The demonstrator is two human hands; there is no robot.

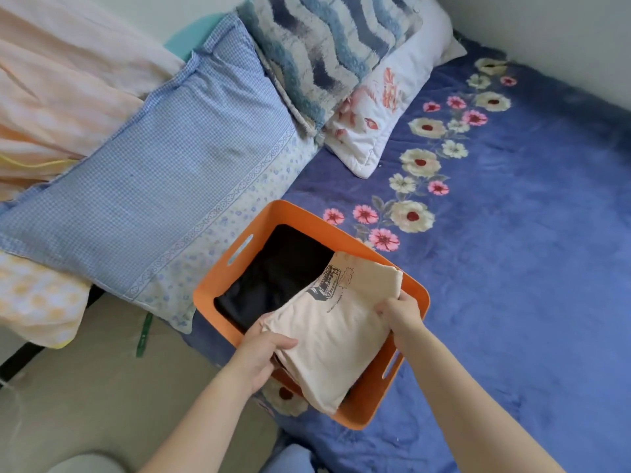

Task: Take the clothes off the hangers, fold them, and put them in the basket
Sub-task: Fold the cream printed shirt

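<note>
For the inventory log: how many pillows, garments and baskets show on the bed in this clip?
Pillows: 3 (blue gingham pillow, wavy blue cushion, white floral pillow)
Garments: 2 (black garment, cream printed shirt)
Baskets: 1 (orange basket)
Total: 6

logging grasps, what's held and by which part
Both hold the folded cream shirt: left hand on its left edge, right hand on its right edge.

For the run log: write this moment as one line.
phase: placing | left hand: grips folded cream shirt | right hand: grips same shirt | orange basket: on blue blanket, black garment inside
</note>
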